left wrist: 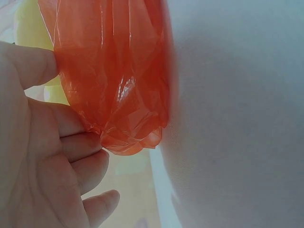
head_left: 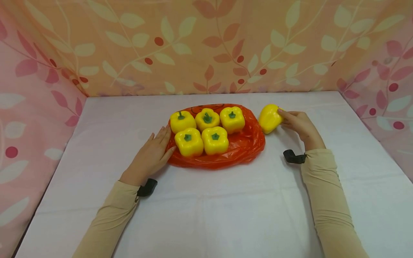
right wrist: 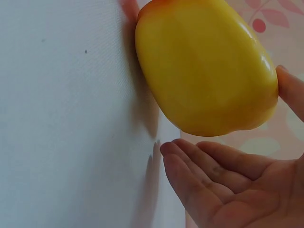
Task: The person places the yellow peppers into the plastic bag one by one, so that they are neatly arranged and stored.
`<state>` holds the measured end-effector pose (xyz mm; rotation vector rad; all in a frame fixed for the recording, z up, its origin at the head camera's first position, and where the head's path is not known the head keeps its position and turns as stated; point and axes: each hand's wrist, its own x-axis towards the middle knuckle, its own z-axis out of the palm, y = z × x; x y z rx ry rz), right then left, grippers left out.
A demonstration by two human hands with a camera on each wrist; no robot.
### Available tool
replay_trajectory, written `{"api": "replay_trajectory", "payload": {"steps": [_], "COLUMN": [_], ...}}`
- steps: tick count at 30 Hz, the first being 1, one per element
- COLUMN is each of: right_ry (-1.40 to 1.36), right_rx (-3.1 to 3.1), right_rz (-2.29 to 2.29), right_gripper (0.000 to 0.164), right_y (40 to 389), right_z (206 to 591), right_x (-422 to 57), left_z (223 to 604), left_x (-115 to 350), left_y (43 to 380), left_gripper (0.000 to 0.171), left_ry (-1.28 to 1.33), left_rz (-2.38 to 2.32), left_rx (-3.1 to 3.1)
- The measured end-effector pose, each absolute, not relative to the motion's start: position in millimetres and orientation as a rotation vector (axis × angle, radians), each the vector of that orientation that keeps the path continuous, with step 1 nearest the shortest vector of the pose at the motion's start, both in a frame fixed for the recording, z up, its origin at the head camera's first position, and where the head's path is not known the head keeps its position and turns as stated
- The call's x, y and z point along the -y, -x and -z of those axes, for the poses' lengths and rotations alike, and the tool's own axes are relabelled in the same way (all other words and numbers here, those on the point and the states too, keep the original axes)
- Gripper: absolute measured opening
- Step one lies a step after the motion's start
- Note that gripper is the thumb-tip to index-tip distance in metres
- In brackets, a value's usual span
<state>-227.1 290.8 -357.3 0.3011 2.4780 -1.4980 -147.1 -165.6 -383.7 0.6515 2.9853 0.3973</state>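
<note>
Several yellow bell peppers (head_left: 189, 142) with green stems sit upright in two rows on a spread red plastic bag (head_left: 240, 143). My left hand (head_left: 151, 152) lies at the bag's left edge with fingers extended, and its thumb and fingertips touch the red plastic (left wrist: 114, 76). Just right of the bag, another yellow bell pepper (head_left: 269, 118) leans on its side, its stem out of sight. My right hand (head_left: 300, 125) reaches it from the right. One digit touches this pepper (right wrist: 204, 66) in the right wrist view, while the other fingers stay fairly straight below it, slightly apart from its surface.
A white cloth (head_left: 206, 215) covers the table. Leaf-patterned curtains (head_left: 206, 46) rise behind and at both sides. A black wrist device (head_left: 147, 187) is on the left wrist, and another black device (head_left: 294, 156) on the right.
</note>
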Motion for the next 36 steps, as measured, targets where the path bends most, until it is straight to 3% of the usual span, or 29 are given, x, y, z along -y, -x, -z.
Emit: {"api": "replay_trajectory", "payload": {"steps": [18,36], "right_ry": [-0.212,-0.085], "right_rx": [-2.584,-2.753], "right_rz": [1.58,1.779], "right_gripper": [0.074,0.055], "right_y": [220.5,195.9], "right_z": [354.4,325.4], "right_x": [-285.3,-268.7], "left_z": [382.9,383.4], "left_x": [165.7,166.0], "left_y": [147.0,147.1], "left_gripper": [0.068,0.069], "left_ry": [-0.657,-0.656], "left_rz": [-0.408,-0.394], "left_rx": [-2.981,-2.977]}}
